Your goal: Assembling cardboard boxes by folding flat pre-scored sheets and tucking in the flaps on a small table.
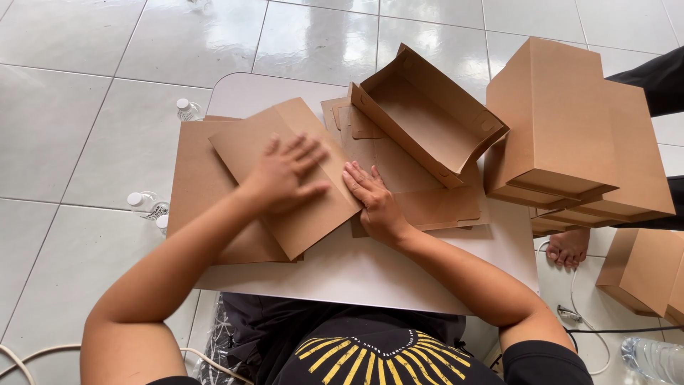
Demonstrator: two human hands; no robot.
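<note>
Cardboard sheet (pixel 285 178), brown, flat and creased, lies under left hand (pixel 285 175) and right hand (pixel 374 199), both spread flat.

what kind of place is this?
Probably a home or small workshop used for box folding, not a factory: a small low table on a glossy white tiled floor, flat cardboard blanks, stacked finished boxes, and a bare foot nearby.
</note>
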